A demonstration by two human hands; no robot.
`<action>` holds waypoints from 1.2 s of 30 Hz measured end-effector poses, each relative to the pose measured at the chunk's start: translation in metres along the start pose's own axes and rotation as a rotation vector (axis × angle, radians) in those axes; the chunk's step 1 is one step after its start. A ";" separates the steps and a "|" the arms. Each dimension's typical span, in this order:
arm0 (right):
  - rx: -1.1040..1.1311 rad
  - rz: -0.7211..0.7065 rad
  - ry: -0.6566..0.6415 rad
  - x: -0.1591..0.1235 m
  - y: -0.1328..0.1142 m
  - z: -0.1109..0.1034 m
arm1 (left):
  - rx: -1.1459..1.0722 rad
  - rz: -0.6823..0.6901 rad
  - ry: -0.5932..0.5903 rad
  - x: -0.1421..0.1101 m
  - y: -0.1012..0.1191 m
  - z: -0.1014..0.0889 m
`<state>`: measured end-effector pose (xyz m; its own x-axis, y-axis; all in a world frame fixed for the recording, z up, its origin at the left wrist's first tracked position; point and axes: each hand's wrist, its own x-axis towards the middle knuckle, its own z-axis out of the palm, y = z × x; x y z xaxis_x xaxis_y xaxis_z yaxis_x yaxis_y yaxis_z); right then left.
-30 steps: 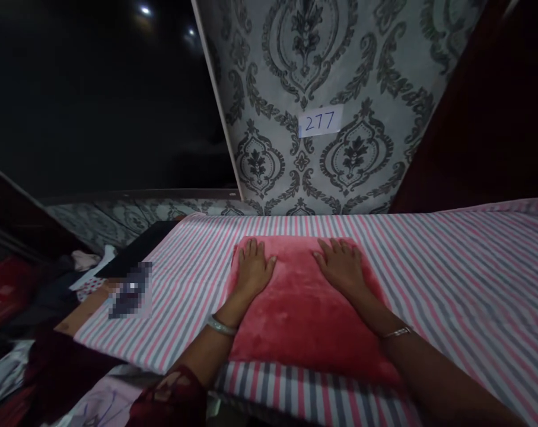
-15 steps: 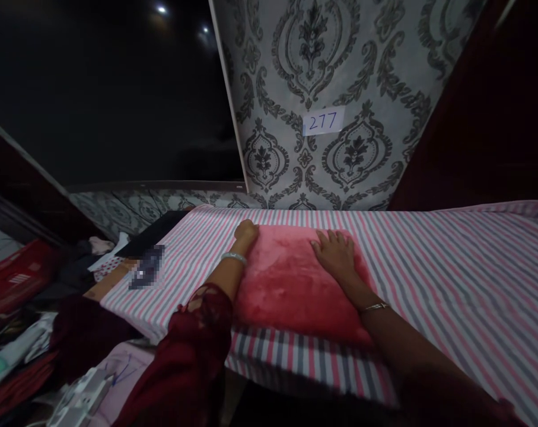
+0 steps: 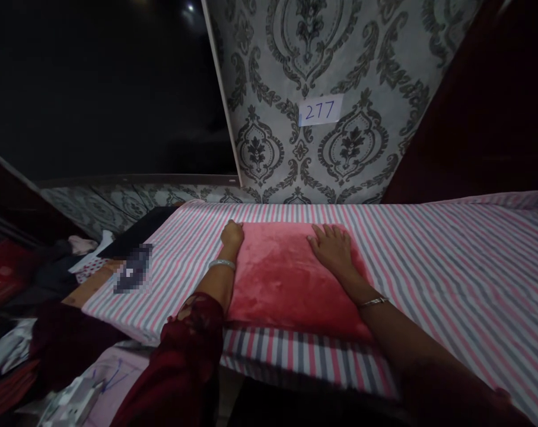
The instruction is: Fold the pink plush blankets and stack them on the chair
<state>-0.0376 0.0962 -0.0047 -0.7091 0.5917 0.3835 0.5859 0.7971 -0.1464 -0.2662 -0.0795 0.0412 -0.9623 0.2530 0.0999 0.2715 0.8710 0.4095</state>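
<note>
A folded red plush cloth [image 3: 286,279] lies flat on a surface covered by a pink, grey and white striped sheet [image 3: 451,267]. My left hand [image 3: 232,235] is closed at the cloth's far left corner, fingers curled on its edge. My right hand [image 3: 333,248] rests flat on the cloth's far right part with fingers spread. A bangle sits on my left wrist and a thin bracelet on my right.
A wall with grey damask wallpaper [image 3: 340,71] rises behind the surface, bearing a paper label "277" [image 3: 320,110]. Heaped clothes and a red crate [image 3: 10,279] lie in the dark at the left. A dark panel [image 3: 482,118] stands at the right.
My left hand slid from lying flat on the cloth to its far left corner and closed there. My right hand stayed flat on the cloth. The view shifted slightly.
</note>
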 end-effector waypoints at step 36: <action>0.399 0.204 -0.064 -0.127 0.077 -0.057 | -0.309 0.357 -0.024 -0.177 -0.115 -0.046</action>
<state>0.1200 0.0754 -0.0132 -0.6249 0.7379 0.2551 0.5282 0.6401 -0.5579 -0.1283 -0.2437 0.0179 -0.8077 0.5269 0.2644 0.5645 0.5620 0.6046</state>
